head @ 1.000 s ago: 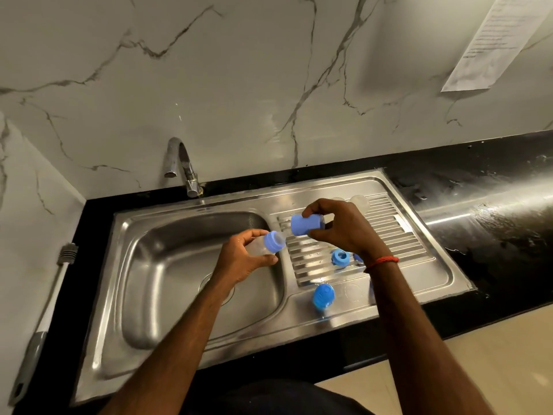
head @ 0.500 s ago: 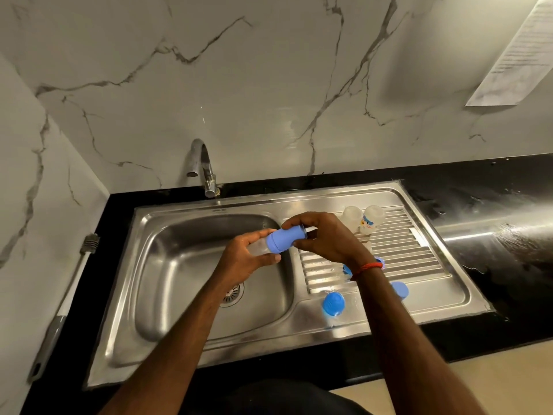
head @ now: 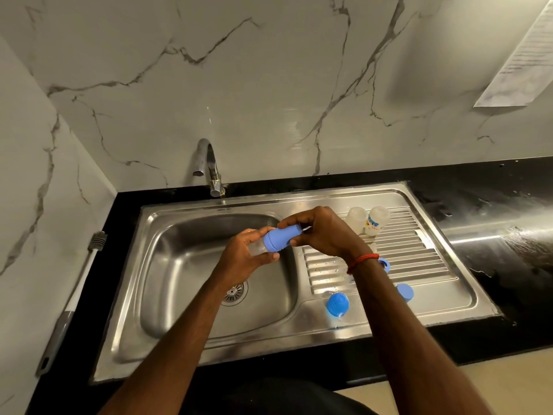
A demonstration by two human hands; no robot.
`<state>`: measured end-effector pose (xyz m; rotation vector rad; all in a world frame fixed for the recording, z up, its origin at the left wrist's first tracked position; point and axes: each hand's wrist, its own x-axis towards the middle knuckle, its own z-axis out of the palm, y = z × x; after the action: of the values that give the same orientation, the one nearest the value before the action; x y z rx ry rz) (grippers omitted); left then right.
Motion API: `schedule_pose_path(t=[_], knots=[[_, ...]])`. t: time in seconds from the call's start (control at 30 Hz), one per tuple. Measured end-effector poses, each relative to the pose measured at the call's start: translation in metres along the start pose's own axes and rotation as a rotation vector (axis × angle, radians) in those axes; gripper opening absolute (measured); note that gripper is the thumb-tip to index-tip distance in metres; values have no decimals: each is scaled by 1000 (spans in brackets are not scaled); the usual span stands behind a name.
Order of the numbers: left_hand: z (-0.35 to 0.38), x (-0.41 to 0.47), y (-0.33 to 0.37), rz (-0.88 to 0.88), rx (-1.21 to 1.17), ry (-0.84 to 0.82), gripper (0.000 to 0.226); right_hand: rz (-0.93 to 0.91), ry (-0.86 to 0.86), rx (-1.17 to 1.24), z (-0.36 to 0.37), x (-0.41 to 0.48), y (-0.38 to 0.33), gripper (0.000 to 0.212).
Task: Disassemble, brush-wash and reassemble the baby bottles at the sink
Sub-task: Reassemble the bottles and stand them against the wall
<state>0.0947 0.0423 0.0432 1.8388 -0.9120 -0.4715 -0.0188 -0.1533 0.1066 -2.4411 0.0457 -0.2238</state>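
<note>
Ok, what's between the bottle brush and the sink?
Head view: only a bare strip of black countertop separates the brush from the sink rim.

The left hand (head: 250, 256) and right hand (head: 323, 232) grip one blue-capped bottle (head: 279, 239). Just right of the grip stand two bare bottles (head: 356, 220) (head: 376, 220). Right of the grip and nearer the person lie three loose blue pieces (head: 337, 304) (head: 405, 292) (head: 386, 265). Far left leans one brush (head: 74, 292).

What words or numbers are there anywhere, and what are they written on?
Paper: rows of print, too small and blurred to read.
Labelled bottle: blue and orange print, too blurred to read.
No other writing shows.
</note>
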Motion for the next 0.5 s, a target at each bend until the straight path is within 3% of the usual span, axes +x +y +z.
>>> schedule_pose_path(t=[0.5], knots=[[2,-8,1,99,94,88,59,146,49,208,13,1,-7,33]])
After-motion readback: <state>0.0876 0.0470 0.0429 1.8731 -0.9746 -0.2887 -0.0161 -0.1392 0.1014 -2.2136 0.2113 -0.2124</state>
